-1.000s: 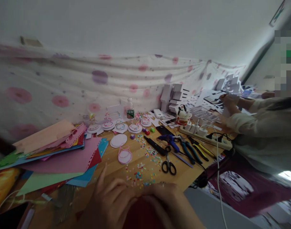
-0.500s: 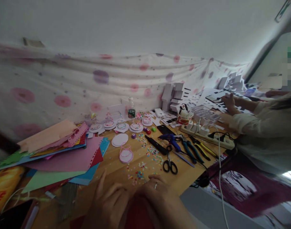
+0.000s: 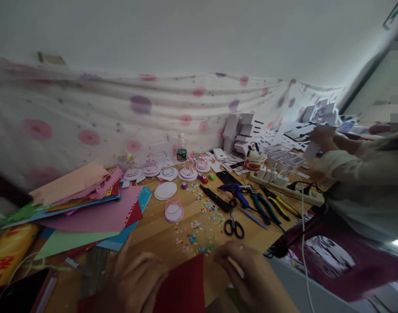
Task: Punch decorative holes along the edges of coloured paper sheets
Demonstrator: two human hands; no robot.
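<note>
A sheet of red paper (image 3: 187, 284) stands up at the bottom edge of the view. My left hand (image 3: 136, 278) grips its left side, with the index finger raised. To the right of the sheet, my right hand (image 3: 251, 274) is apart from it, its fingers loosely curved and nothing visible in them. Something green (image 3: 237, 299) shows under that hand, too little of it to name. Colourful confetti pieces (image 3: 192, 238) lie just beyond both hands. Black-handled scissors (image 3: 234, 226) rest beyond my right hand.
Coloured paper sheets (image 3: 88, 213) are piled at the left. White discs with pink trim (image 3: 174, 212) stand mid-table. A glue gun (image 3: 236, 191), pliers (image 3: 264, 206) and a power strip (image 3: 290, 189) lie at the right. A co-worker's arm (image 3: 345, 152) reaches in there.
My right hand has come away from the red paper and moved right. The sheet, earlier mostly covered between both hands, now shows more and stands higher in my left hand.
</note>
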